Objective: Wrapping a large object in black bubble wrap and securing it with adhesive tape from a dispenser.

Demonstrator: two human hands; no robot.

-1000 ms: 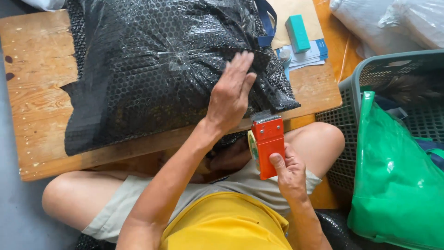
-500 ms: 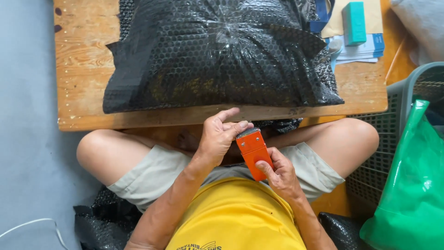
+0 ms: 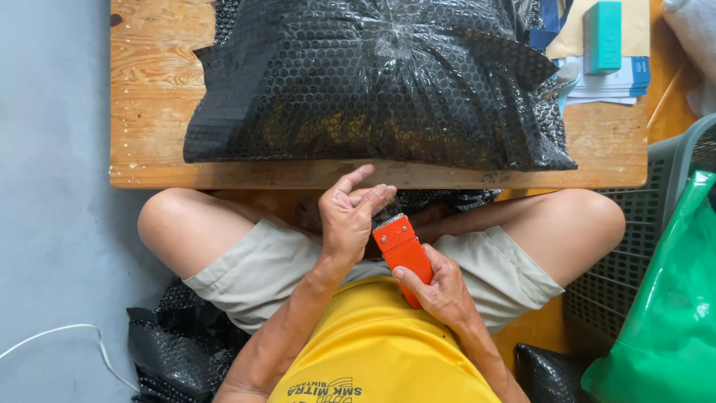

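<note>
The right hand [image 3: 440, 287] is wrapped around the lower body of an orange tape dispenser [image 3: 403, 254], thumb lying along its near edge, holding it over the lap between the person's crossed legs. The dispenser tilts away from the body, its toothed metal end pointing toward the counter [image 3: 149, 112]. The left hand [image 3: 347, 220] sits just beside that toothed end with its fingers loosely curled and partly spread, index finger raised; the fingertips seem to be pinching at the tape's loose end, though the spot is too small and dark to be sure.

On the low wooden counter, just beyond the hands, lies a bulky parcel [image 3: 373, 82] wrapped in black bubble wrap (taped across the top with clear tape that catches the light). It covers most of the counter and nearly reaches the near edge. At the far right corner rest a teal box [image 3: 601, 36] on some papers [image 3: 615, 78]. A grey plastic basket [image 3: 656, 194] stands to the right, with a green plastic bag [image 3: 664, 313] against it. More black bubble wrap [image 3: 179, 347] lies crumpled on the floor by the left thigh, near a white cable [image 3: 67, 332].
</note>
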